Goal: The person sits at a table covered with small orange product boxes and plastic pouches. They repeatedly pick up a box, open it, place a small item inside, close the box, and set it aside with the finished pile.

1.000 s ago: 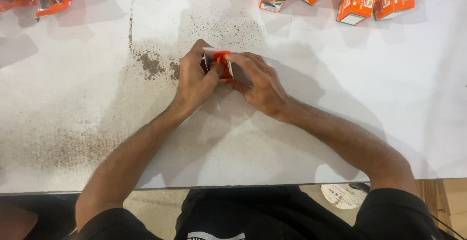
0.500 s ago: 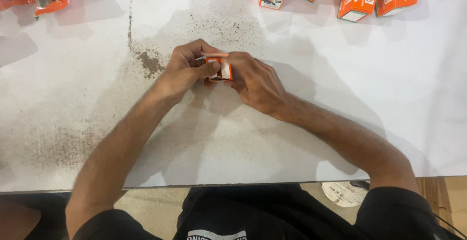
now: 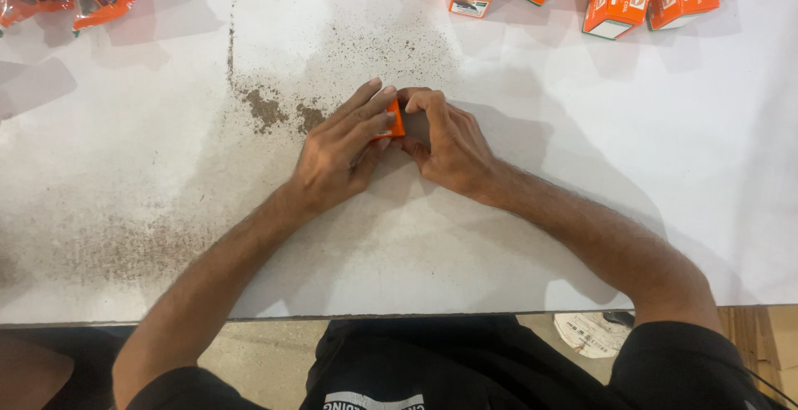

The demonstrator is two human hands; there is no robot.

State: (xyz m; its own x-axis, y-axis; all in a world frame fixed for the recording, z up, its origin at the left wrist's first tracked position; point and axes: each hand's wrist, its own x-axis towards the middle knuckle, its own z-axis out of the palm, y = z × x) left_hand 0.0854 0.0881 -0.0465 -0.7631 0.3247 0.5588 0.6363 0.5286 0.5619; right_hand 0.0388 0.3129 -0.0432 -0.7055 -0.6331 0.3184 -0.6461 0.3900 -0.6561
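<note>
Item: small orange carton (image 3: 394,122), mid-table; judged light, thin-walled, crushable.
Left hand (image 3: 339,154): fingers flat over carton.
Right hand (image 3: 446,142): pinching carton's right end.
Hold: side edges.

One head-worn camera looks straight down, close above both hands. The white table (image 3: 582,169) stretches away beyond the fingertips.

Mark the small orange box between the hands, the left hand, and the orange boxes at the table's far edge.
small orange box (image 3: 393,122), head view, its visible orange side.
left hand (image 3: 337,151), head view, back of the hand.
orange boxes (image 3: 617,7), head view, face of one box.
</note>
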